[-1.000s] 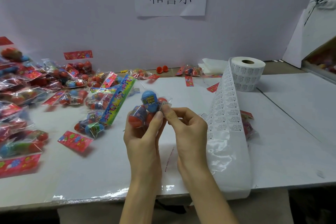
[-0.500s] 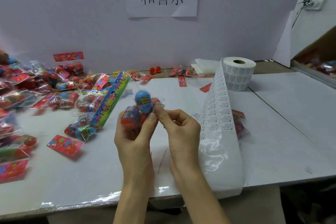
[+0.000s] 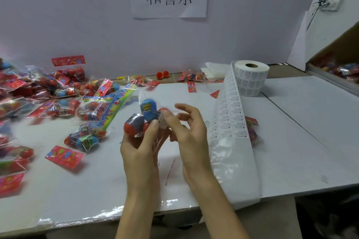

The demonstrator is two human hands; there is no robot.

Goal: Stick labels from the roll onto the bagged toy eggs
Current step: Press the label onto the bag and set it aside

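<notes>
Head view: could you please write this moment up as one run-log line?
left hand: grips bagged toy eggs | right hand: thumb on label, fingers spread | label roll: standing right, strip unrolled

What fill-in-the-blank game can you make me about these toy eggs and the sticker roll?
The left hand holds a bag of toy eggs; its top egg is ___.
The label roll stands on the ___ side of the table.
The heap of bagged eggs lies on the ___ side.
Missing words: blue, right, left.
</notes>
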